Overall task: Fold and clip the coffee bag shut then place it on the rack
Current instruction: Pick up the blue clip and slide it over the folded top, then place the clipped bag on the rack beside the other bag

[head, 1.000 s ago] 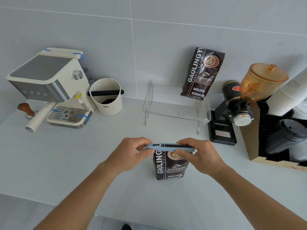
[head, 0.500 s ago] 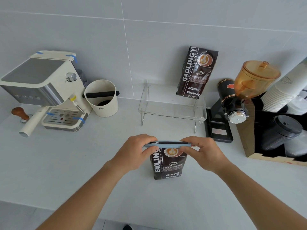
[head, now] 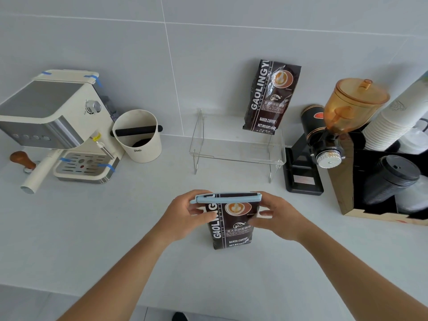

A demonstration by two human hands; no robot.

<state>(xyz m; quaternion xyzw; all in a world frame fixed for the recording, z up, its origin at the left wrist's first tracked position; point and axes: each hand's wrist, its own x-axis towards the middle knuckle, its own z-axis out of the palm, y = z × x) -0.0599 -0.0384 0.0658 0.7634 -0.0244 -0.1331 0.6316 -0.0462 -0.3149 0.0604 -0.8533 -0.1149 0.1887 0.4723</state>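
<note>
A dark brown coffee bag [head: 232,224] stands upright on the white counter, near the front middle. A long light-blue clip [head: 228,198] lies across its folded top edge. My left hand [head: 187,215] holds the bag's left side, fingers wrapped onto its front under the clip's left end. On the bag's right side is my right hand [head: 275,216], with fingers at the clip's right end and the bag's edge. Behind them stands the clear acrylic rack [head: 238,147], with a second coffee bag [head: 271,98] leaning against the wall on it.
An espresso machine [head: 55,126] and a cream knock box [head: 139,135] stand at the left. At the right are a black grinder with an amber hopper [head: 333,126], paper cups [head: 393,121] and stacked black lids [head: 389,179] in an organiser.
My hands have slid from pinching the clip's ends down onto the bag's sides. The clip now lies flat and shut across the folded top. The bag stays upright in the same spot.
</note>
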